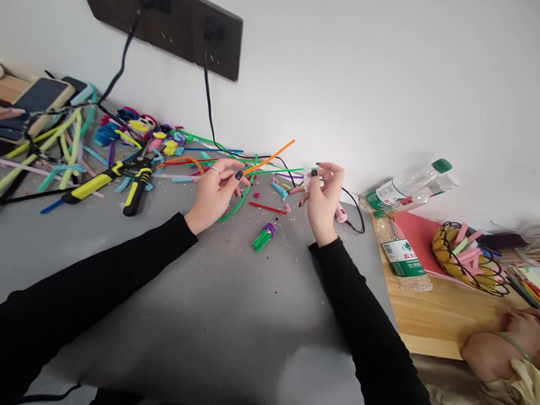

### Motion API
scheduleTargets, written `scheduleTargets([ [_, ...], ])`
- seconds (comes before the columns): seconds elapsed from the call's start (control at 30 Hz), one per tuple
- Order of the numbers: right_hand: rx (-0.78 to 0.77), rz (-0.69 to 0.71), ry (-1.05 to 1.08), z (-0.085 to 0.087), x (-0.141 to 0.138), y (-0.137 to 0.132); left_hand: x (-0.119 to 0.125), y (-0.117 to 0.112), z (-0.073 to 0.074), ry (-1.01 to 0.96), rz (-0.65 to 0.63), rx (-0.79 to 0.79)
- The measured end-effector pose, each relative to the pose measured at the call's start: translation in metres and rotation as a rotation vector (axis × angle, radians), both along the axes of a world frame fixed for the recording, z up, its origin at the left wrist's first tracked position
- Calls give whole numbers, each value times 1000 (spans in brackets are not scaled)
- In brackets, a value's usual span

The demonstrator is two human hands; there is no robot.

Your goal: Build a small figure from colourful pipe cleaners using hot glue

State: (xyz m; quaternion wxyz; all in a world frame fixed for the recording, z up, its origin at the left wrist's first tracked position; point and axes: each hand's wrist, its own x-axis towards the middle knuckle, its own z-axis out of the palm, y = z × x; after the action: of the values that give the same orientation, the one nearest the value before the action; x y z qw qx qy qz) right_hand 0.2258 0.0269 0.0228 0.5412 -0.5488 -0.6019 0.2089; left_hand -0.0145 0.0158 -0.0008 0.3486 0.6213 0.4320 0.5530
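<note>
My left hand (212, 191) pinches an orange pipe cleaner (271, 155), which slants up to the right. To its right, my right hand (324, 192) is raised with thumb and fingers curled together. A small clear, whitish piece (306, 175) shows at these fingertips, but I cannot make out what it is. A thin green strand passes between the hands; whether either one grips it is unclear. Below them on the grey table lies a little green figure with a purple top (264, 237). A red pipe cleaner piece (267, 208) and blue scraps (279, 190) lie behind it.
Yellow-black pliers (106, 182) lie left among pipe cleaners and several small figures (142, 127). A pink corded tool (341, 213) sits by my right wrist. Plastic bottles (403, 254) and a wire basket (469, 257) are right. Other people's hands show at both sides.
</note>
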Motion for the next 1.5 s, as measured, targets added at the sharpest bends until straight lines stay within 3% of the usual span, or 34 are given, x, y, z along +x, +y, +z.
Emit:
scheduleTargets([
  [0.17, -22, 1, -306, 16, -13, 52, -4, 1, 4, -81, 46, 25],
  [0.3, -208, 48, -287, 2, -38, 79, -5, 1, 5, -64, 36, 32],
  [0.4, -224, 69, -292, -9, -51, 83, -5, 1, 6, -45, 23, 44],
  [0.57, 36, -10, -500, -1, -48, 53, -4, 1, 4, -37, 13, 40],
  [0.67, 288, 42, -604, 14, -41, 12, -1, 0, 2, -22, -13, 24],
  [0.77, 415, 137, -716, 17, -39, -27, 5, -7, 2, 61, -113, 4],
  [0.87, 373, 237, -814, 6, -38, -48, 10, -17, 6, 180, -258, 29],
  [0.97, 328, 299, -836, -6, -38, -52, 11, -22, 10, 235, -329, 13],
  [1.27, 347, 304, -766, -17, -29, -48, 7, -23, 17, 310, -324, -103],
  [1.5, 342, 330, -731, -19, -30, -47, 6, -22, 17, 317, -289, -72],
])
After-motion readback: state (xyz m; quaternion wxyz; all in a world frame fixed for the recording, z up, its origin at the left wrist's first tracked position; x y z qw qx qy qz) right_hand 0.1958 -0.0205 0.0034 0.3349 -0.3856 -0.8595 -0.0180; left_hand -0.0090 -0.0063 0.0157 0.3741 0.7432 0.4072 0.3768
